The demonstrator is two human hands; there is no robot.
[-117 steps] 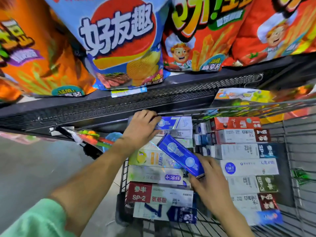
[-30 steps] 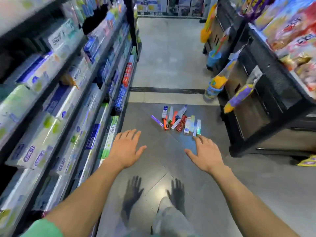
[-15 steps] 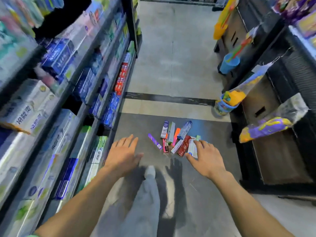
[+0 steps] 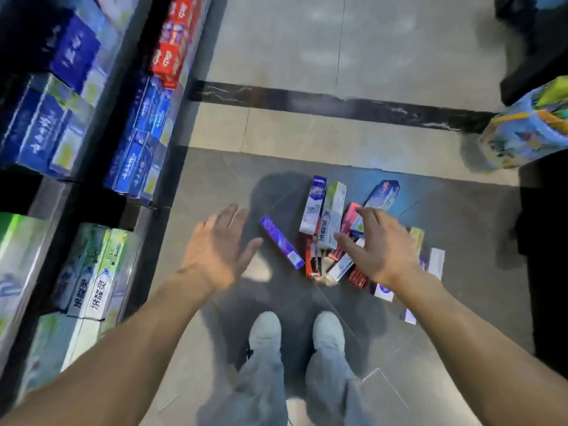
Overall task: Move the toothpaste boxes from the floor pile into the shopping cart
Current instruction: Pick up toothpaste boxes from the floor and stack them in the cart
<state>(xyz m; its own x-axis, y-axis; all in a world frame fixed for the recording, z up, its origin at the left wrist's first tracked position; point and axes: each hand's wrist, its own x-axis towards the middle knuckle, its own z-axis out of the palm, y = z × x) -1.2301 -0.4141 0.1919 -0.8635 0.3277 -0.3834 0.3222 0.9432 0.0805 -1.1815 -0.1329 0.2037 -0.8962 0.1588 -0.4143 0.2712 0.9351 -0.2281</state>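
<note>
A person stands over a pile of toothpaste boxes (image 4: 338, 238) on the grey floor (image 4: 461, 226), left hand (image 4: 218, 250) spread flat and empty near a purple box (image 4: 281, 241), right hand (image 4: 375, 247) loosely open above the pile, stocked shelves (image 4: 76, 133) at left.

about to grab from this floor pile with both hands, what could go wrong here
The toothpaste boxes lie crossed over each other, so lifting one from the middle may drag or scatter others. The purple box sits apart at the pile's left edge, between the left hand and right hand; both are open, and it might be missed. The shoes stand close, so a step could crush a box.
</note>
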